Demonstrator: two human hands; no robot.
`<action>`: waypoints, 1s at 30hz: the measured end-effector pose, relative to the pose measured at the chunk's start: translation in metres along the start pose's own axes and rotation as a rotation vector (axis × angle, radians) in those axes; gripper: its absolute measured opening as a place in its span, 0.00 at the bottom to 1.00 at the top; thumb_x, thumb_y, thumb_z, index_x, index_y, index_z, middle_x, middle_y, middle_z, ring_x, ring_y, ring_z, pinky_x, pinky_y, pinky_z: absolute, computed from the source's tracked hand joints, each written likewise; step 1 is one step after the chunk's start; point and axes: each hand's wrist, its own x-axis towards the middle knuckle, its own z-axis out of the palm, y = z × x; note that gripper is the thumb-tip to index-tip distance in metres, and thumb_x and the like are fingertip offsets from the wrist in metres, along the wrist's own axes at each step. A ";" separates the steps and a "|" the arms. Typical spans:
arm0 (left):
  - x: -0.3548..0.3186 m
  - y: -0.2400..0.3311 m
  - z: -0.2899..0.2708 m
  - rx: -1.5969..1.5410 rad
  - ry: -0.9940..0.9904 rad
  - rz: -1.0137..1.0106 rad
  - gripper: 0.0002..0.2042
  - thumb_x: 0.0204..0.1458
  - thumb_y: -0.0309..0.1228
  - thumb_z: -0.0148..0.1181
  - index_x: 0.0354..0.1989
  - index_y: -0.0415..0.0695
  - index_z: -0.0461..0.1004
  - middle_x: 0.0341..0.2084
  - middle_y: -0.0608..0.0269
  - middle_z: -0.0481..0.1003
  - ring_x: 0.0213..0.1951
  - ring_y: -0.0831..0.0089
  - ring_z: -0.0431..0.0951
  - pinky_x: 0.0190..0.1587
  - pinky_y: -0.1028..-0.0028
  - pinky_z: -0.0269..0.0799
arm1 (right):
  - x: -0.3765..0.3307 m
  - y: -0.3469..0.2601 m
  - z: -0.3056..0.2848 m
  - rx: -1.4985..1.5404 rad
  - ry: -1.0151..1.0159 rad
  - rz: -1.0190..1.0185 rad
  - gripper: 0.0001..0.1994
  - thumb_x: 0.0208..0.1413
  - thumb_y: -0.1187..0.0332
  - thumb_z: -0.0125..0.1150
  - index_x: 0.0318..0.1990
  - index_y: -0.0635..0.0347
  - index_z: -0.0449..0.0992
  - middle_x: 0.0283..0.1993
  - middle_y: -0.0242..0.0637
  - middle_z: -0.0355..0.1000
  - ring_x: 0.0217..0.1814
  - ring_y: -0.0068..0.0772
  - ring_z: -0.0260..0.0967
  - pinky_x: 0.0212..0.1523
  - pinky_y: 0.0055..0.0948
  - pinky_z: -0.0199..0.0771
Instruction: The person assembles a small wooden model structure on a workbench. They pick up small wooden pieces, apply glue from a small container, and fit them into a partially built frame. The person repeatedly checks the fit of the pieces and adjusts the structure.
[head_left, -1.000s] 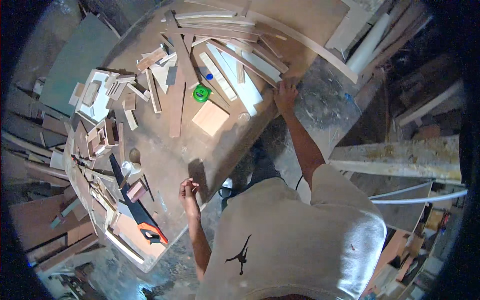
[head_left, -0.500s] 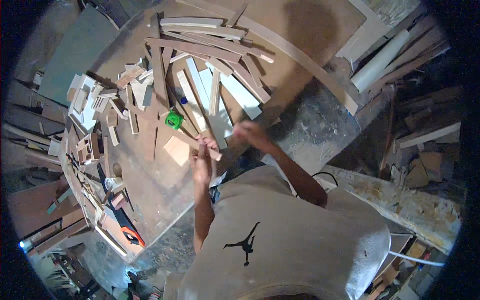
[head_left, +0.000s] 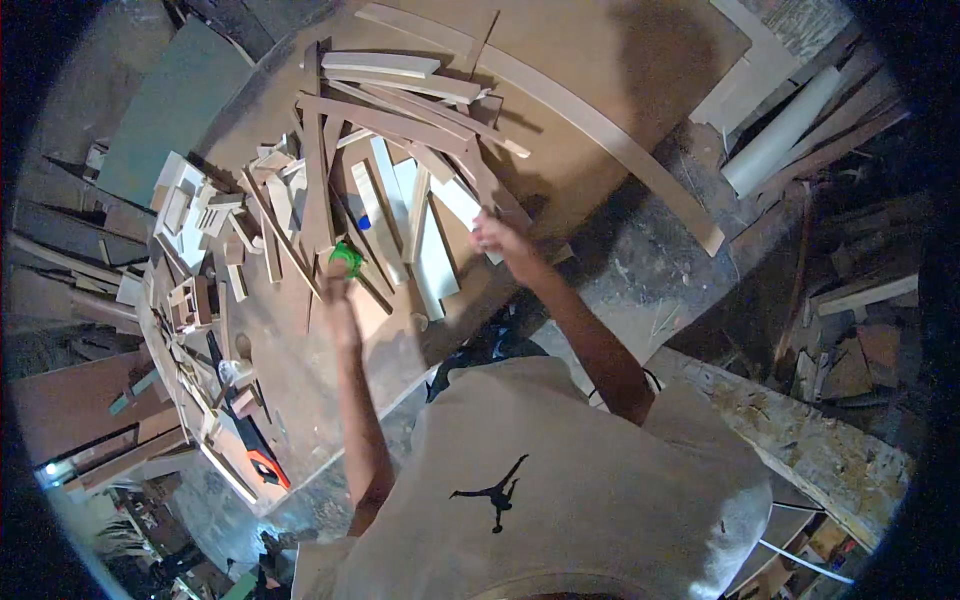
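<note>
Head view: you look down on a wooden workbench (head_left: 620, 70) strewn with offcuts.
Left hand (head_left: 338, 292): reaches up the bench with its fingers at the green tape roll (head_left: 347, 258); blur hides whether they are closed on it, so I cannot tell the grip.
Right hand (head_left: 500, 238): lies at the lower end of the pale wooden strips (head_left: 432, 230); it seems curled on a strip's end, but I cannot tell for sure.
Strips' long axis: they run away from you up the bench, fanned between your two hands.
Nearer hand: your right touches the strips; your left is just beside them, at the roll.
Long curved batten (head_left: 610, 130): lies across the bench beyond your right hand, apart from it.
Orange-handled tool (head_left: 262, 455): sits at the bench's near-left edge, well apart from both hands.
</note>
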 end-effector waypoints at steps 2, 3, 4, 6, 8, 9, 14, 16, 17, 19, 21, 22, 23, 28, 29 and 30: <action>-0.015 -0.006 0.052 -0.228 -0.261 -0.184 0.24 0.66 0.46 0.46 0.60 0.40 0.67 0.56 0.56 0.72 0.58 0.67 0.70 0.63 0.65 0.63 | -0.041 -0.009 0.022 -0.070 0.003 0.081 0.17 0.66 0.54 0.54 0.47 0.59 0.74 0.38 0.31 0.75 0.41 0.24 0.73 0.48 0.28 0.71; -0.021 -0.011 0.076 -0.272 -0.380 -0.271 0.26 0.66 0.50 0.46 0.61 0.40 0.67 0.56 0.54 0.72 0.58 0.64 0.71 0.62 0.63 0.64 | -0.056 -0.003 0.025 -0.122 -0.066 0.097 0.16 0.65 0.54 0.54 0.47 0.59 0.75 0.38 0.31 0.76 0.41 0.24 0.73 0.47 0.28 0.72; -0.028 -0.001 0.102 -0.166 -0.396 -0.332 0.28 0.65 0.52 0.47 0.62 0.39 0.66 0.56 0.52 0.72 0.58 0.63 0.72 0.61 0.63 0.65 | -0.070 0.005 0.027 -0.178 -0.126 0.114 0.16 0.65 0.54 0.55 0.46 0.59 0.76 0.38 0.31 0.77 0.41 0.23 0.73 0.47 0.28 0.72; -0.034 0.003 0.130 -0.257 -0.477 -0.406 0.28 0.65 0.50 0.47 0.62 0.39 0.65 0.52 0.54 0.74 0.54 0.65 0.73 0.61 0.63 0.66 | -0.101 0.009 0.043 -0.170 -0.100 0.227 0.15 0.65 0.55 0.56 0.45 0.59 0.76 0.39 0.32 0.77 0.42 0.22 0.73 0.46 0.27 0.72; -0.044 0.017 0.150 -0.438 -0.550 -0.464 0.25 0.67 0.47 0.47 0.61 0.39 0.65 0.48 0.56 0.75 0.50 0.67 0.75 0.57 0.66 0.70 | -0.121 0.021 0.045 -0.187 -0.106 0.258 0.15 0.64 0.56 0.58 0.45 0.60 0.76 0.40 0.33 0.78 0.42 0.23 0.74 0.46 0.27 0.73; -0.047 0.023 0.153 -0.367 -0.561 -0.473 0.24 0.67 0.46 0.47 0.60 0.39 0.65 0.47 0.56 0.76 0.48 0.67 0.76 0.55 0.67 0.71 | -0.123 0.040 0.038 -0.207 -0.133 0.233 0.16 0.64 0.57 0.59 0.47 0.61 0.76 0.39 0.34 0.78 0.43 0.26 0.75 0.46 0.28 0.74; -0.061 0.023 0.142 -0.339 -0.537 -0.418 0.20 0.66 0.43 0.49 0.58 0.40 0.65 0.43 0.57 0.78 0.43 0.69 0.78 0.49 0.70 0.76 | -0.109 0.050 0.034 -0.663 -0.232 0.098 0.17 0.63 0.58 0.60 0.50 0.62 0.75 0.42 0.35 0.77 0.45 0.33 0.75 0.48 0.31 0.74; -0.061 0.029 0.128 -0.282 -0.516 -0.350 0.21 0.66 0.43 0.50 0.58 0.41 0.65 0.41 0.57 0.78 0.43 0.69 0.78 0.49 0.70 0.76 | -0.106 0.017 0.050 -0.654 -0.252 0.103 0.17 0.63 0.57 0.60 0.51 0.60 0.75 0.44 0.33 0.77 0.48 0.33 0.73 0.52 0.35 0.72; -0.061 0.033 0.118 -0.253 -0.493 -0.317 0.21 0.66 0.44 0.50 0.59 0.41 0.65 0.41 0.57 0.78 0.42 0.70 0.78 0.48 0.70 0.76 | -0.099 0.025 0.049 -0.622 -0.259 0.046 0.17 0.63 0.58 0.60 0.51 0.61 0.75 0.45 0.33 0.77 0.48 0.30 0.73 0.52 0.33 0.73; -0.060 0.026 0.105 -0.288 -0.354 -0.312 0.20 0.66 0.43 0.50 0.58 0.42 0.65 0.40 0.58 0.78 0.41 0.71 0.78 0.46 0.71 0.76 | -0.080 0.050 0.048 -0.545 -0.300 -0.059 0.17 0.64 0.58 0.59 0.51 0.61 0.74 0.45 0.32 0.76 0.48 0.26 0.72 0.51 0.30 0.73; -0.056 0.001 0.085 -0.420 -0.204 -0.246 0.18 0.66 0.42 0.50 0.58 0.43 0.67 0.39 0.59 0.78 0.39 0.72 0.77 0.43 0.72 0.76 | -0.063 0.051 0.064 -0.488 -0.372 0.109 0.16 0.64 0.59 0.59 0.51 0.62 0.74 0.45 0.31 0.75 0.47 0.22 0.71 0.50 0.26 0.73; -0.059 0.017 0.076 -0.421 -0.083 -0.298 0.16 0.67 0.40 0.49 0.57 0.44 0.67 0.38 0.60 0.77 0.38 0.73 0.77 0.41 0.73 0.76 | -0.056 0.050 0.071 -0.467 -0.381 0.196 0.16 0.65 0.59 0.58 0.51 0.63 0.74 0.45 0.31 0.74 0.47 0.20 0.71 0.49 0.25 0.73; -0.061 0.010 0.060 -0.399 -0.029 -0.274 0.15 0.68 0.39 0.48 0.57 0.44 0.67 0.38 0.60 0.77 0.38 0.73 0.77 0.41 0.73 0.76 | -0.051 0.040 0.089 -0.435 -0.382 0.095 0.17 0.64 0.60 0.59 0.52 0.65 0.73 0.43 0.31 0.73 0.44 0.17 0.69 0.47 0.21 0.72; -0.093 -0.005 -0.030 -0.438 0.366 -0.093 0.13 0.67 0.39 0.50 0.51 0.45 0.69 0.38 0.65 0.76 0.39 0.77 0.75 0.46 0.75 0.71 | 0.024 0.079 0.193 -0.570 -0.630 -0.049 0.20 0.59 0.57 0.65 0.52 0.61 0.72 0.47 0.37 0.73 0.46 0.27 0.72 0.44 0.30 0.75; -0.101 0.001 -0.047 -0.469 0.438 -0.106 0.12 0.67 0.39 0.50 0.50 0.45 0.70 0.38 0.65 0.76 0.40 0.78 0.75 0.47 0.75 0.71 | 0.044 0.085 0.212 -0.550 -0.719 -0.053 0.22 0.58 0.57 0.66 0.53 0.63 0.71 0.46 0.36 0.73 0.46 0.26 0.71 0.45 0.27 0.73; -0.108 0.008 -0.065 -0.501 0.515 -0.112 0.11 0.67 0.39 0.50 0.49 0.46 0.70 0.38 0.66 0.76 0.40 0.78 0.75 0.47 0.75 0.70 | 0.062 0.090 0.233 -0.529 -0.815 -0.062 0.24 0.57 0.57 0.68 0.55 0.64 0.71 0.45 0.34 0.73 0.47 0.25 0.71 0.47 0.24 0.72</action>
